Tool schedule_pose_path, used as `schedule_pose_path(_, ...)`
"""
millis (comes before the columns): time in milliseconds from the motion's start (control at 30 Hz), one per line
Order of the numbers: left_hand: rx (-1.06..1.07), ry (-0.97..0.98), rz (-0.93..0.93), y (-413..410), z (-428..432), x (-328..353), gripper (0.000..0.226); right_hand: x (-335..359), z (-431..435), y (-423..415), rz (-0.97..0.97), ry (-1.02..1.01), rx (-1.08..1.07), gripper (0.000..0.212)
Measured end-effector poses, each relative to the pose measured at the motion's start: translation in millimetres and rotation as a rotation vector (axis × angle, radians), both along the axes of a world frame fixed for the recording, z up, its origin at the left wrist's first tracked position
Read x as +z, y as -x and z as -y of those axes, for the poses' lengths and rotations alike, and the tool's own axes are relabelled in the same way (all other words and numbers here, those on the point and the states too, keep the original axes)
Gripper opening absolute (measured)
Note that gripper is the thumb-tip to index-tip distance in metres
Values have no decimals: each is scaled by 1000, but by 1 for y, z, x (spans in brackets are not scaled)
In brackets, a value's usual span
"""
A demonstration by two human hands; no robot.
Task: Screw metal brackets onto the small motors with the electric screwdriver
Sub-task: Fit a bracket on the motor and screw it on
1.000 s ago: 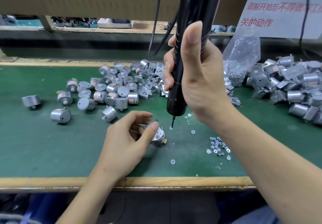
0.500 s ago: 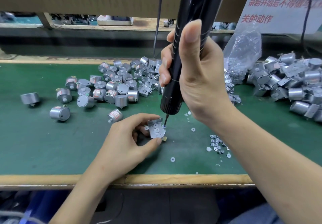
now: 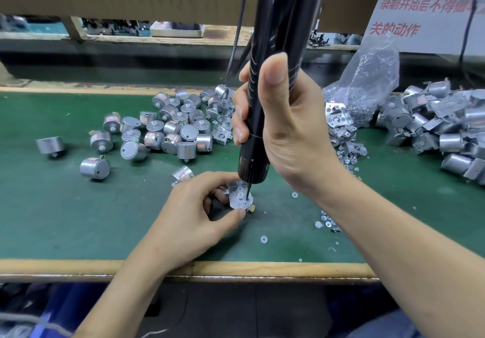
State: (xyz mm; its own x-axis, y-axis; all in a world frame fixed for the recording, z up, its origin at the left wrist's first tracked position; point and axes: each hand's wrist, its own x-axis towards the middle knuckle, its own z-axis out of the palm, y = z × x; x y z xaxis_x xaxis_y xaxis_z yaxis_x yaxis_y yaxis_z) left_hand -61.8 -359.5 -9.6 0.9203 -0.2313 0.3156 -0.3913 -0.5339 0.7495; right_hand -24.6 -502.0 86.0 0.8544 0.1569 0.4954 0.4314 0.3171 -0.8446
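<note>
The left hand [image 3: 189, 214] has its grip closed on one small motor [image 3: 242, 206]. The thumb presses the near side and the curled fingers wrap the far side, so the motor stands upright on the bench [image 3: 65, 219] at the fingertips. A metal bracket [image 3: 236, 193] lies flat on top of the motor.

The right hand [image 3: 286, 127] is wrapped tight around the lower barrel of the electric screwdriver [image 3: 278, 22], with the thumb laid up along the body. The tool stands nearly upright, leaning slightly. Its bit [image 3: 247, 193] comes down onto the right part of the bracket, just beyond the left thumb tip.

The held motor sits near the middle of the bench, somewhat back from the wooden front edge [image 3: 262, 268]. Bare green mat lies between the two, and more spreads toward the front left corner.

- One stray motor [image 3: 182, 174] lies just behind the left knuckles.
- A heap of loose motors [image 3: 170, 127] sits farther back, toward the rear left.
- Scattered washers and screws [image 3: 328, 218] lie on the mat under the right forearm, with a single white washer [image 3: 263, 239] nearer the front edge.
- Loose brackets [image 3: 338, 122] are piled behind the right hand, below a clear plastic bag [image 3: 367, 80].
- A pile of motors with brackets on them [image 3: 433, 127] crowds the right side of the bench toward the rear.
</note>
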Motion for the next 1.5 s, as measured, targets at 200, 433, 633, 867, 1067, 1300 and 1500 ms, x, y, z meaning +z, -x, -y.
schedule_pose_path(200, -8, -12, 4, 0, -1, 0, 40, 1, 2, -2, -11, -6, 0, 70)
schedule_pose_path(433, -12, -17, 8, -2, -2, -4, 38, 0, 3, -3, -9, -1, 0, 72)
schedule_pose_path(633, -12, -32, 43, -3, -3, -6, 38, 0, 2, -2, -6, -2, 10, 71)
schedule_pose_path(867, 5, -17, 43, -2, -3, -8, 37, 3, 4, -3, -4, -19, -16, 68)
schedule_pose_path(1067, -15, 42, -69, -6, -8, -11, 38, 9, 10, -7, 11, -82, -90, 64)
schedule_pose_path(1300, -32, 49, -85, -6, -9, -10, 40, 9, 11, -8, 8, -88, -124, 57)
schedule_pose_path(1500, -31, -32, -12, -2, -5, -4, 44, 7, 7, -6, 7, -46, -87, 68)
